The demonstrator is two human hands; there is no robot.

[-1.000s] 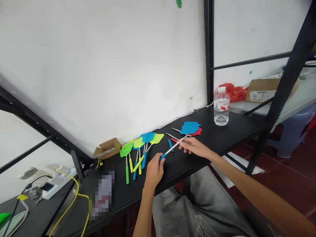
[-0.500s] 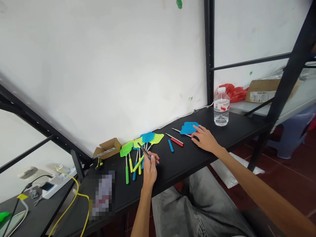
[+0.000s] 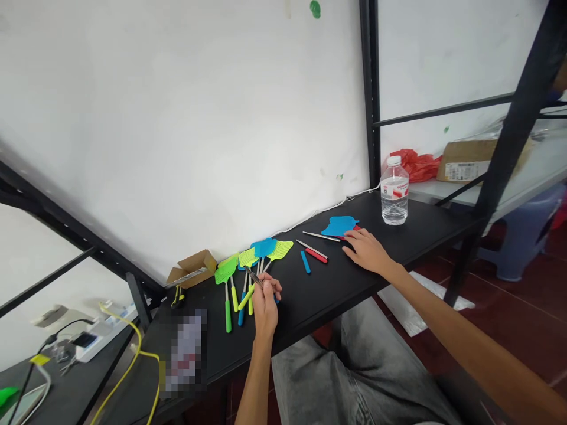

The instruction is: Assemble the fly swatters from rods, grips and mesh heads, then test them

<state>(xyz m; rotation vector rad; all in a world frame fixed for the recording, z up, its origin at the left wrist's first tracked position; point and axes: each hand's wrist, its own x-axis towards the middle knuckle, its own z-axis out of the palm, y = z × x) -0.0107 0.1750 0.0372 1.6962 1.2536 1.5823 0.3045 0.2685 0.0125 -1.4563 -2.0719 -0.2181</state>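
Note:
My left hand is closed around a slim dark metal tool with a narrow tip; its grip end is hidden. Just beyond lie several fly swatters with green heads, yellow heads and blue heads. Fingers apart, my right hand rests at the edge of a small pile of blue swatter heads with red showing underneath. Thin metal rods stick out to the left of that pile. Between my hands are a loose blue handle and a red handle beside another rod.
A water bottle stands at the right of the black table. Toward the left are an open cardboard box, a yellow-and-black tool, a blurred-out item and a yellow cable. Black shelf posts frame the space.
My right hand has slid off the top of the blue swatter heads to their near right edge. The rods there lie closer together. My left hand has tilted slightly, tool still held.

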